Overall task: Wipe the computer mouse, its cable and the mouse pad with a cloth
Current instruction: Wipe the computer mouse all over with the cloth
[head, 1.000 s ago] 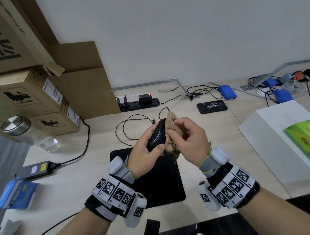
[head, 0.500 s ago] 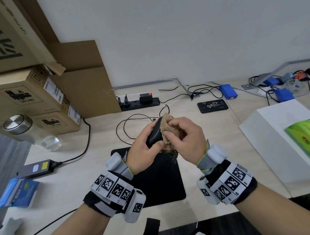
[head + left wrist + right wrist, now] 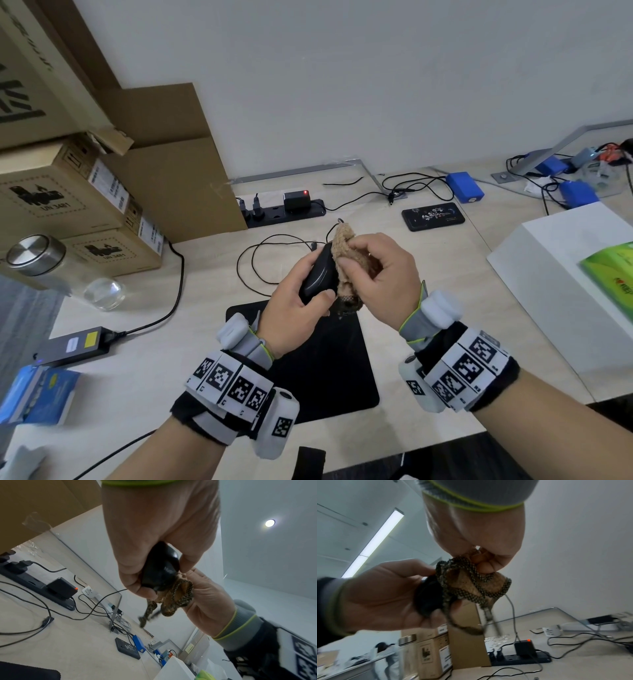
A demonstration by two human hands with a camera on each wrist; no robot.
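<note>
Change: Over the last second the cloth (image 3: 346, 265) had slid a little along the mouse (image 3: 317, 275), and both hands had drifted slightly up and away from the mouse pad (image 3: 329, 370); the grips themselves looked the same.
Meaning for the task: The rubbing of the mouse body seemed under way and not finished. By my judgement the cable (image 3: 263, 245) and the pad had yet to be wiped.
Left hand: The left hand (image 3: 294, 308) was curled narrowly round the black mouse, thumb on one side and fingers on the other, holding it in the air on edge. The left wrist view showed the mouse (image 3: 160, 572) wedged between thumb and fingers.
Right hand: The right hand (image 3: 380, 277) was closed tight on the bunched tan cloth, thumb pressing it against the mouse's side. In the right wrist view the cloth (image 3: 471, 586) hung in a wad with its dark woven edge trailing below the fist.
Where things were: The mouse was held above the far edge of the pad, clear of the bench (image 3: 164, 359). Its thin cable looped slack on the bench behind the hands, near the power strip (image 3: 284, 210).
Next, as a guess: The cable would need running through the cloth while slack.
</note>
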